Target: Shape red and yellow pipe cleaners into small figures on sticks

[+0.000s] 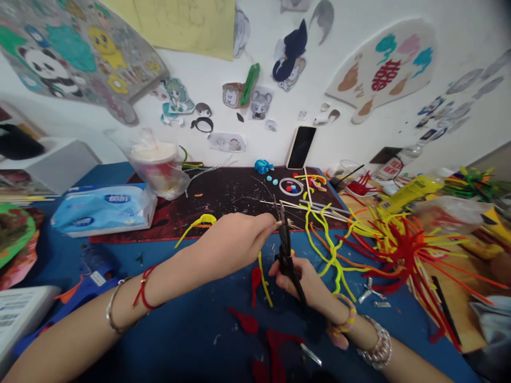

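My right hand (pixel 305 282) is wrapped round black scissors (pixel 285 242), their narrow blades pointing up and slightly apart. Close to the blades, my left hand (pixel 235 242) is closed in a pinch; a small pale tip (pixel 278 224) shows at its fingertips, too little to name. Beneath the hands, a yellow pipe cleaner (pixel 264 279) lies on the blue table (pixel 191 330). Red teardrop-shaped pieces (pixel 248 322) lie nearer to me. A bent yellow pipe cleaner piece with orange (pixel 205 219) lies beyond my left wrist.
A dark board (pixel 227 186) covers the table's back. Left are a tissue pack (pixel 104 210), a bagged cup (pixel 155 165) and a blue glue gun (pixel 85 287). Red, yellow and orange pipe cleaners (pixel 407 247) spread at right. A phone (pixel 302 148) leans on the wall.
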Demonstrator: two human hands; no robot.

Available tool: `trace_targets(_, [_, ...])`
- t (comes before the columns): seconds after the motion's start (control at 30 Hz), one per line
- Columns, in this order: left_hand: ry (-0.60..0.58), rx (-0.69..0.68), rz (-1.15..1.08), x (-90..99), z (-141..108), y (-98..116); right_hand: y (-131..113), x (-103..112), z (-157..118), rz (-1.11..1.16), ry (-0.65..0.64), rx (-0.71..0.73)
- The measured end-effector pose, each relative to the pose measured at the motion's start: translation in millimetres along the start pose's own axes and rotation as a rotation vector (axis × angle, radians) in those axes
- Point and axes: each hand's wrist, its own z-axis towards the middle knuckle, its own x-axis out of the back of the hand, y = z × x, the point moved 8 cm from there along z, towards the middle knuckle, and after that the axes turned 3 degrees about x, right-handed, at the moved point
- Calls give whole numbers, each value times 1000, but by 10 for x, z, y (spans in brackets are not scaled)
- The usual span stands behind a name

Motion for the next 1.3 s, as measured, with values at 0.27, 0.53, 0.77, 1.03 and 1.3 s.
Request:
trace_targets(0.27, [-19, -92, 118, -90, -53, 114, -61, -42, -12, -1, -30, 101])
trace_targets(0.53, [116, -56, 22, 103, -49, 58, -47, 7, -13, -26, 67, -10])
trace_targets(0.77, [-39, -48, -46, -100, -35, 109, -40, -46, -11, 0, 11, 119])
trace_targets(1.03, [17, 50, 86, 18, -19, 3, -31, 13, -10, -16, 48, -34])
trace_targets(1.3, [35, -20, 100, -34, -38, 47, -83, -61, -16, 18, -39, 75])
